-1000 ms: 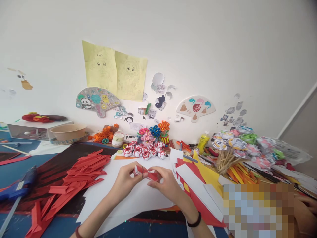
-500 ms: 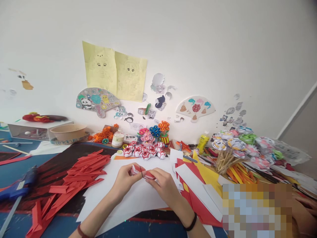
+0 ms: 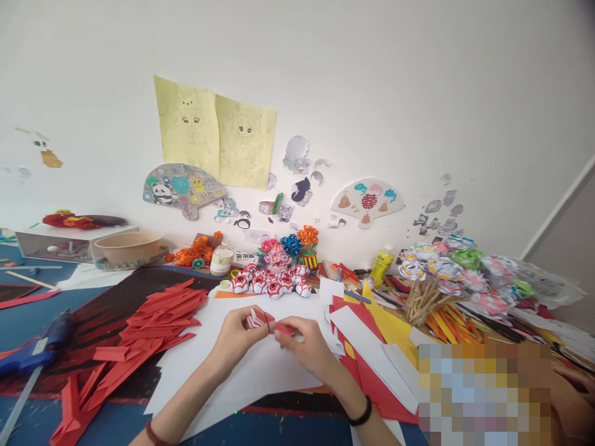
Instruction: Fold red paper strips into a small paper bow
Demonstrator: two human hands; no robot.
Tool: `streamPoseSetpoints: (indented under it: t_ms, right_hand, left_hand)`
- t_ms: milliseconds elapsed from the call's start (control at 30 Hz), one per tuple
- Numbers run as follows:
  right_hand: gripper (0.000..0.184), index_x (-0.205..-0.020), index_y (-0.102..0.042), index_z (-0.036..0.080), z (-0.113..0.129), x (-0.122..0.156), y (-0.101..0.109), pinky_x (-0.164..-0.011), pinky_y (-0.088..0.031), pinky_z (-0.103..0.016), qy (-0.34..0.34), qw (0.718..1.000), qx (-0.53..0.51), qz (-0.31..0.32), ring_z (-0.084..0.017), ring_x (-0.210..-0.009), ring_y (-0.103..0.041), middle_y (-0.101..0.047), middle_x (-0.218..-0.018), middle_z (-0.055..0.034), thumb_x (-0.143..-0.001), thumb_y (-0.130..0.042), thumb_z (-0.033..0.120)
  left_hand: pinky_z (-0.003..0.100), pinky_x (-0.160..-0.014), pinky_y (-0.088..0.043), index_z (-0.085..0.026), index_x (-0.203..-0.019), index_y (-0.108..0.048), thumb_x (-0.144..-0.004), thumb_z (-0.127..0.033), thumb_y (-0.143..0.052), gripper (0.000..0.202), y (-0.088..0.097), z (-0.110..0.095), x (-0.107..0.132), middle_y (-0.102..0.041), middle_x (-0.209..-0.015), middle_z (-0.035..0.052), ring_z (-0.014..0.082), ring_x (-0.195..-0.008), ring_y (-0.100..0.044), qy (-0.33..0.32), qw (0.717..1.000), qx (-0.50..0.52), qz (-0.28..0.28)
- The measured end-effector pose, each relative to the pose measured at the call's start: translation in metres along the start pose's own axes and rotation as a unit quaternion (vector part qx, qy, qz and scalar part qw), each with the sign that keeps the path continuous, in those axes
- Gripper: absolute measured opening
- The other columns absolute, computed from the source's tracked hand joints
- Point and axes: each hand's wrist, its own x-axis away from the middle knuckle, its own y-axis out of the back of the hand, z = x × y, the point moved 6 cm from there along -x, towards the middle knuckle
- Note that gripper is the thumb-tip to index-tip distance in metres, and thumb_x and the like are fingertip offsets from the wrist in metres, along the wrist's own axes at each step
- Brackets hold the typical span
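Between both hands is a bundle of folded red and white paper [image 3: 258, 317], with a thin dark tie around its middle. My left hand [image 3: 237, 334] is closed on the bundle's left end, thumb near the tie. Fingers of my right hand [image 3: 307, 347] pinch the red right end and cover part of it. Beneath them lie white paper sheets [image 3: 223, 378]. Just beyond the hands sit several red and white paper flowers [image 3: 274, 285]. Left of the sheets is a pile of folded red paper strips [image 3: 149, 328].
A blue glue gun [image 3: 46, 347] lies at far left. Red sheets [image 3: 372, 378] and yellow paper [image 3: 390, 325] are on the right, below a bunch of paper flowers on sticks [image 3: 432, 272]. Another person's hand [image 3: 574, 378] shows at the right edge, beside a blurred patch.
My right fingers have shifted on the right end of the paper bundle and curled closer to the tie. My left hand keeps its hold and has barely moved.
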Motion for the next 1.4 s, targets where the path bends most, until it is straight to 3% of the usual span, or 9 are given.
streamPoseSetpoints:
  t_ms: [100,200,500,767,900,1000,1100,1267,1400]
  right_hand:
    - [0.042,-0.092,-0.068,0.013,-0.006,-0.001,-0.004,-0.061,-0.047,-0.026,-0.071,0.983,-0.161,0.058,-0.013,-0.061,-0.059,-0.064,-0.076,-0.0050,-0.090,-0.050,0.050]
    - [0.038,-0.083,-0.069,0.011,-0.011,0.000,-0.005,-0.060,-0.046,-0.026,-0.099,0.964,-0.232,0.083,-0.013,-0.060,-0.059,-0.063,-0.072,-0.0050,-0.086,-0.058,0.048]
    - [0.036,-0.075,-0.070,0.011,-0.008,0.000,0.000,-0.057,-0.040,-0.024,-0.066,0.966,-0.244,0.046,-0.011,-0.056,-0.051,-0.058,-0.063,-0.0028,-0.087,-0.059,0.044]
    - [0.038,-0.074,-0.070,0.011,-0.008,0.001,-0.001,-0.056,-0.037,-0.024,-0.063,0.953,-0.290,0.055,-0.010,-0.054,-0.049,-0.057,-0.064,-0.0027,-0.087,-0.058,0.044]
    - [0.037,-0.071,-0.069,0.011,-0.011,0.002,-0.007,-0.056,-0.038,-0.025,-0.067,0.941,-0.326,0.065,-0.011,-0.054,-0.050,-0.057,-0.063,-0.0030,-0.086,-0.060,0.043]
    - [0.036,-0.070,-0.069,0.011,-0.013,0.002,-0.008,-0.055,-0.038,-0.025,-0.073,0.937,-0.337,0.063,-0.010,-0.053,-0.049,-0.057,-0.062,-0.0027,-0.085,-0.062,0.042]
    - [0.035,-0.072,-0.070,0.010,-0.013,0.001,-0.006,-0.053,-0.037,-0.024,-0.078,0.939,-0.329,0.057,-0.010,-0.050,-0.048,-0.057,-0.062,-0.0025,-0.085,-0.062,0.042]
    - [0.036,-0.070,-0.070,0.011,-0.008,0.000,0.005,-0.051,-0.036,-0.023,-0.062,0.951,-0.301,0.024,-0.009,-0.050,-0.046,-0.057,-0.060,-0.0021,-0.086,-0.060,0.041]
    - [0.036,-0.063,-0.066,0.012,-0.009,0.000,0.012,-0.050,-0.035,-0.023,-0.066,0.951,-0.302,-0.021,-0.009,-0.049,-0.047,-0.057,-0.058,-0.0014,-0.085,-0.061,0.041]
  left_hand:
    - [0.025,-0.065,-0.044,-0.014,-0.068,-0.060,-0.074,-0.041,-0.069,0.029,0.001,-0.004,0.001,-0.069,-0.077,0.0041,0.0162,-0.071,-0.059,-0.018,1.000,-0.011,0.006]
    - [0.025,-0.064,-0.043,-0.014,-0.069,-0.062,-0.074,-0.040,-0.069,0.027,0.001,-0.007,0.001,-0.068,-0.074,0.0036,0.0154,-0.068,-0.057,-0.030,0.998,-0.047,-0.003]
    - [0.025,-0.064,-0.044,-0.014,-0.081,-0.065,-0.071,-0.042,-0.072,0.031,-0.007,-0.011,0.003,-0.066,-0.076,0.0043,0.0166,-0.071,-0.057,-0.035,0.998,-0.033,0.043]
    - [0.029,-0.075,-0.047,-0.014,-0.083,-0.069,-0.066,-0.047,-0.075,0.037,-0.003,-0.015,0.003,-0.052,-0.119,0.0120,0.0252,-0.100,-0.054,-0.048,0.998,-0.011,0.036]
    - [0.032,-0.075,-0.049,-0.016,-0.100,-0.061,-0.068,-0.041,-0.076,0.044,-0.019,-0.010,0.006,-0.059,-0.105,0.0088,0.0195,-0.083,-0.062,-0.035,0.992,0.088,0.089]
    - [0.032,-0.070,-0.050,-0.018,-0.106,-0.054,-0.067,-0.040,-0.077,0.050,-0.026,-0.006,0.007,-0.060,-0.105,0.0072,0.0172,-0.074,-0.064,-0.036,0.990,0.114,0.073]
    - [0.031,-0.072,-0.050,-0.019,-0.106,-0.053,-0.068,-0.042,-0.076,0.049,-0.024,-0.007,0.007,-0.058,-0.113,0.0079,0.0175,-0.079,-0.064,-0.042,0.995,0.080,0.043]
    - [0.031,-0.078,-0.047,-0.022,-0.120,-0.048,-0.075,-0.043,-0.069,0.054,-0.016,-0.016,0.007,-0.065,-0.101,0.0052,0.0200,-0.088,-0.063,-0.086,0.995,-0.042,0.029]
    - [0.027,-0.068,-0.045,-0.022,-0.105,-0.062,-0.076,-0.044,-0.066,0.037,-0.012,-0.012,0.004,-0.066,-0.108,0.0063,0.0216,-0.090,-0.061,-0.112,0.972,-0.206,-0.003]
